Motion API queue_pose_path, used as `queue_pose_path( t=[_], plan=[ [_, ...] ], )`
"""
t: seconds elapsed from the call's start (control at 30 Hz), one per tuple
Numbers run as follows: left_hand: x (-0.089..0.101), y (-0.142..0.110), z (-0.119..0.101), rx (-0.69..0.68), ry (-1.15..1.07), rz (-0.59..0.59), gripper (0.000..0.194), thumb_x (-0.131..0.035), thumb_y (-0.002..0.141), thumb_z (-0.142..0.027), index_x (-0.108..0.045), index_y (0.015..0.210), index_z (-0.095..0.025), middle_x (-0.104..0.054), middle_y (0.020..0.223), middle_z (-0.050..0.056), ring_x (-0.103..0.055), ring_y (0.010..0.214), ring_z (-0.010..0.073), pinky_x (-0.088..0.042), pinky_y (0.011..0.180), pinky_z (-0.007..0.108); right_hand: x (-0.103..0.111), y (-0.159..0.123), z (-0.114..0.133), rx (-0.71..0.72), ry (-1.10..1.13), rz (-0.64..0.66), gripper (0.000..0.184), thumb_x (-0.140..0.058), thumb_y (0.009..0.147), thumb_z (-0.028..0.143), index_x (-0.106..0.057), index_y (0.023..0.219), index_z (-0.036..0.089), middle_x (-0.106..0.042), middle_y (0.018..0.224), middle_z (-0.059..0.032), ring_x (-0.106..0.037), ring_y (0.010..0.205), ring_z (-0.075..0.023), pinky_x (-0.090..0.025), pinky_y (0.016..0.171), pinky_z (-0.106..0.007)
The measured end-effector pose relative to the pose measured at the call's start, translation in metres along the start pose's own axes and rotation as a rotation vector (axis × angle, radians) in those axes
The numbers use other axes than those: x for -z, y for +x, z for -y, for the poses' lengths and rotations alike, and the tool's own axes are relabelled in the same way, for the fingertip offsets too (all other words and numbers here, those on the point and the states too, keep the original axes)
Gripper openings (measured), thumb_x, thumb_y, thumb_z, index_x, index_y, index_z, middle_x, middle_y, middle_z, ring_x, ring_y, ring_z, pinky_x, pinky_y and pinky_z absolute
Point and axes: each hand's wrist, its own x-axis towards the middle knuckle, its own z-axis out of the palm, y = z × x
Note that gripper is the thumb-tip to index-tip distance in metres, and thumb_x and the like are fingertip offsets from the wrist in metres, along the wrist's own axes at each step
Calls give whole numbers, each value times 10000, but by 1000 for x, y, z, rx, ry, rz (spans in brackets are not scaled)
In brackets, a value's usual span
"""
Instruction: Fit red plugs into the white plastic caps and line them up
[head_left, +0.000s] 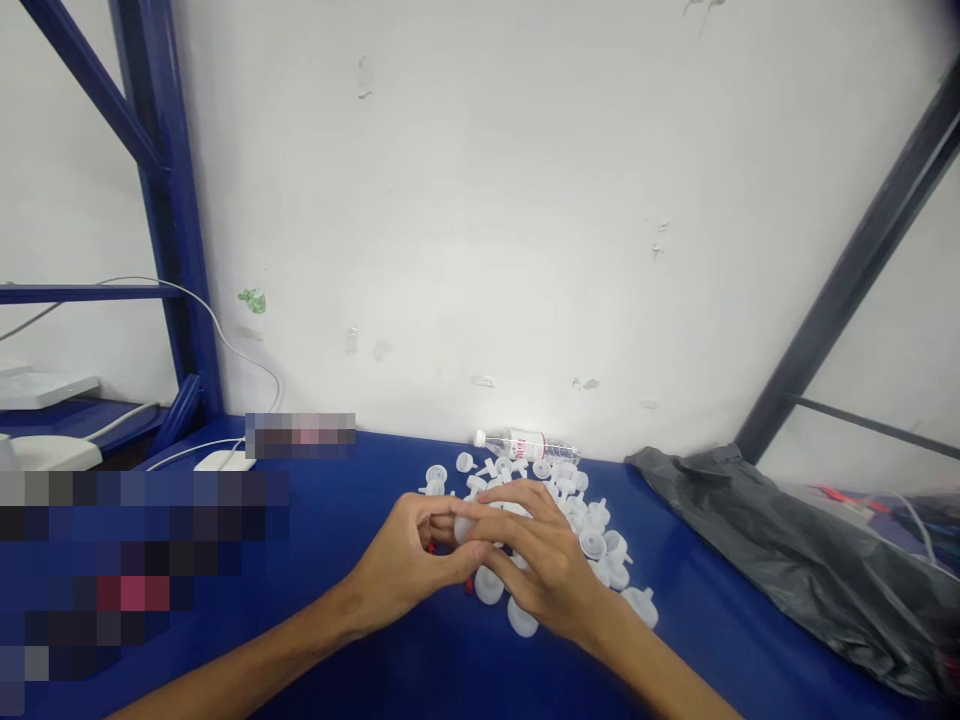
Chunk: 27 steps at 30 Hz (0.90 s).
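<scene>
My left hand point(401, 560) and my right hand point(544, 555) meet above the blue table point(345, 520). Between their fingertips is a small translucent white plastic funnel point(463, 528), mostly covered by the fingers. Both hands are closed around it, thumbs toward me. Behind and to the right of them spreads a loose pile of similar white plastic funnels point(592, 543), round-mouthed with short stems. A few lie just under my right hand, near small red pieces point(469, 583) that are partly hidden.
A clear plastic bottle point(529, 445) lies on its side against the white wall. Dark grey sheeting point(787, 560) drapes along the right edge. At the left are a blue metal frame point(169, 200), a white cable point(240, 350), a flat white device point(225, 460) and blurred-out patches.
</scene>
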Motion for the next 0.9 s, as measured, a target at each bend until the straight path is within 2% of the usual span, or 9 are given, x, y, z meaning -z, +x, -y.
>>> queue_pose_path(
  t=[0.07, 0.13, 0.2, 0.3, 0.4, 0.5, 0.6, 0.77, 0.9],
  plan=[
    [6, 5, 1, -47, 19, -99, 331, -696, 829, -403, -681, 1026, -139, -739, 915, 75, -701, 860, 227, -565, 766, 309, 2, 2, 0, -62, -15, 19, 297, -593, 940, 186, -564, 1227, 258, -697, 1222, -74, -604, 1161, -250, -469, 973, -458],
    [18, 12, 3, -63, 71, -275, 407, -710, 815, -429, -629, 1108, -159, -743, 978, 75, -704, 912, 233, -562, 812, 321, 4, 4, -1, -128, -30, 25, 294, -576, 946, 198, -559, 1235, 250, -677, 1238, -82, -590, 1170, -248, -458, 995, -458],
    [35, 20, 8, -42, 154, -459, 480, -709, 807, -483, -564, 1147, -177, -750, 937, 62, -711, 855, 223, -557, 765, 315, 5, 5, -4, -176, -42, 51, 214, -545, 959, 189, -594, 1160, 242, -701, 1130, -66, -604, 1112, -235, -452, 988, -445],
    [64, 30, 19, 50, 363, -570, 443, -571, 869, -592, -578, 1043, -184, -761, 874, 62, -710, 807, 229, -529, 714, 313, 5, 5, -8, -212, -46, 175, 121, -528, 975, 209, -630, 1034, 238, -712, 989, -37, -612, 1015, -223, -438, 968, -446],
    [85, 33, 30, 138, 663, -547, 484, -404, 929, -612, -632, 861, -190, -756, 821, 59, -695, 790, 238, -493, 725, 323, 3, 4, -8, -207, -35, 326, 127, -522, 988, 239, -647, 973, 238, -718, 958, -24, -607, 993, -222, -413, 989, -466],
    [94, 33, 38, 144, 755, -523, 491, -387, 927, -574, -645, 747, -198, -749, 831, 56, -679, 786, 234, -473, 734, 314, 2, 3, -8, -197, -10, 401, 160, -504, 1003, 264, -662, 989, 246, -726, 943, -16, -603, 1012, -225, -398, 1011, -472],
    [95, 32, 43, 165, 790, -502, 469, -403, 920, -545, -660, 737, -198, -738, 796, 49, -674, 753, 229, -464, 707, 307, 2, 3, -7, -188, 19, 450, 207, -468, 1020, 272, -673, 994, 261, -729, 910, -7, -604, 1013, -225, -381, 1031, -479],
    [96, 31, 49, 159, 830, -476, 430, -375, 943, -463, -670, 790, -191, -738, 818, 57, -683, 796, 233, -476, 747, 322, 5, 4, -5, -255, 31, 485, 281, -398, 1045, 304, -674, 1069, 259, -709, 1069, -29, -592, 1050, -217, -378, 1030, -466],
    [97, 32, 53, 137, 840, -471, 342, -350, 946, -307, -656, 1027, -176, -753, 936, 63, -699, 865, 211, -503, 789, 316, 5, 3, -4, -318, 40, 536, 339, -355, 1054, 354, -640, 1227, 291, -643, 1279, -30, -515, 1244, -227, -320, 1113, -477]
  ],
)
